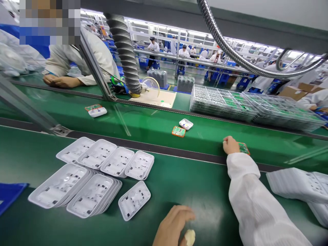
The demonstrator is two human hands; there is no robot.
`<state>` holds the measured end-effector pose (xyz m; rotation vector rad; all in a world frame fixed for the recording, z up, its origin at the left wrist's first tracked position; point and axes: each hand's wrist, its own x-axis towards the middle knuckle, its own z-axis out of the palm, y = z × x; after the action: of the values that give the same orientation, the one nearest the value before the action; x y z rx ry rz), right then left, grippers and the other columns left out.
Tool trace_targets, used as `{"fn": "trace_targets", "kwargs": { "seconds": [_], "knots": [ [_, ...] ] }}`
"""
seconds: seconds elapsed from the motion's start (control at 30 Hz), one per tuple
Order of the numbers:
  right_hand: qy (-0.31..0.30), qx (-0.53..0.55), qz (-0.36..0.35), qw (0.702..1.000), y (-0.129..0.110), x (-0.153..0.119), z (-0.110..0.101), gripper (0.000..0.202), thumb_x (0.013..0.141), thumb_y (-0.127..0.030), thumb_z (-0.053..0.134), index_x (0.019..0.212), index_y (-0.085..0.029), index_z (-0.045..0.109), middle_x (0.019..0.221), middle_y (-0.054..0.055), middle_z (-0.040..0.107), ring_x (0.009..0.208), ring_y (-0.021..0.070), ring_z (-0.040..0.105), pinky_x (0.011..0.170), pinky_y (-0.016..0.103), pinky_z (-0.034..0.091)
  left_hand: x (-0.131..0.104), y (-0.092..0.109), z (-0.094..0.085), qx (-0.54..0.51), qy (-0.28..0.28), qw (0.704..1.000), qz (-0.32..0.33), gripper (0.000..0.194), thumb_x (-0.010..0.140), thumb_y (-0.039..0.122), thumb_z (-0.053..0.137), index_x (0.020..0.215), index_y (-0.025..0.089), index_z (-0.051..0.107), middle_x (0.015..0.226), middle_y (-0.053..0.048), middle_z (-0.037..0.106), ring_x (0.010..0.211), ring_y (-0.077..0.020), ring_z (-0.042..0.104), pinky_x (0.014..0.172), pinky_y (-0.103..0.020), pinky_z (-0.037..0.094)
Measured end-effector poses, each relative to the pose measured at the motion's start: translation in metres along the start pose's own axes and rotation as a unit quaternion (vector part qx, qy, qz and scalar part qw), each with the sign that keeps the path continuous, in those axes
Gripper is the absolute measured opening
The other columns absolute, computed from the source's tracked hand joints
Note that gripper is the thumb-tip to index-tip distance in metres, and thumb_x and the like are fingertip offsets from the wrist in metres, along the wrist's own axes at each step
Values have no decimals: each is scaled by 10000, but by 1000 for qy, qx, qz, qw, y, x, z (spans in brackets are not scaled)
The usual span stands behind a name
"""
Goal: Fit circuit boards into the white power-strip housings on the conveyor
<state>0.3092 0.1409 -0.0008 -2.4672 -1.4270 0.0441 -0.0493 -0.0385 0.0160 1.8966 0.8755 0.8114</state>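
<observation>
Circuit board (244,148) with an orange edge lies on the green belt (151,127), right of frame centre, partly hidden behind the right hand (231,145). Right hand has its fingers curled in; can't tell if anything's pinched in there. For a clean grip I'd take the board by its orange edge, fingertips on two opposite sides, nothing pressing on the parts on its face. Wrist sits right in front of it, so I'd come at it from above to avoid nudging it along the belt. Lift straight up before crossing the dark rail (179,154); that's the likely snag, and the white sleeve (256,201) could drag there too. Left hand (176,225) is at bottom centre over the table (202,188), loosely cupped, nothing in its grasp, pale cover (190,237) on the thumb. Good spot for a handover, imo. Lone white shell (134,200) is the nearest part left of it, hollow side up; shell stacks (96,194) beyond it at left, so keep the left elbow tight. Another white stack (292,184) at the right edge, near the sleeve: watch the forearm. Farther out, mid-belt: second board (178,132) next to a small white cover (186,124), well apart from the right hand.
</observation>
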Motion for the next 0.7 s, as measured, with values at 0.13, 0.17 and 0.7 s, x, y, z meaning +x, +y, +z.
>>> {"fn": "trace_targets", "kwargs": {
  "seconds": [0.13,0.17,0.7],
  "knots": [
    [-16,75,-168,983,-36,-67,-15,221,843,-205,371,1004,-189,523,1064,68,581,970,169,536,857,279,400,0,10,-6,46,20,998,-27,229,864,254,408,1045,261,548,1078,-60,606,963,-197,585,803,-292,502],
    [-17,109,-221,969,-41,-87,-21,222,852,-214,354,1001,-188,516,1046,74,578,946,176,540,841,294,410,1,10,-8,64,34,997,-24,233,861,234,408,1047,253,546,1094,-66,597,989,-202,571,825,-307,493],
    [-205,200,-359,888,33,-201,-36,266,889,-353,346,858,-244,587,872,51,610,831,183,567,756,340,463,41,2,-4,247,44,967,32,301,832,155,404,1111,198,508,1147,-84,537,1077,-225,467,919,-387,383]
  ]
}}
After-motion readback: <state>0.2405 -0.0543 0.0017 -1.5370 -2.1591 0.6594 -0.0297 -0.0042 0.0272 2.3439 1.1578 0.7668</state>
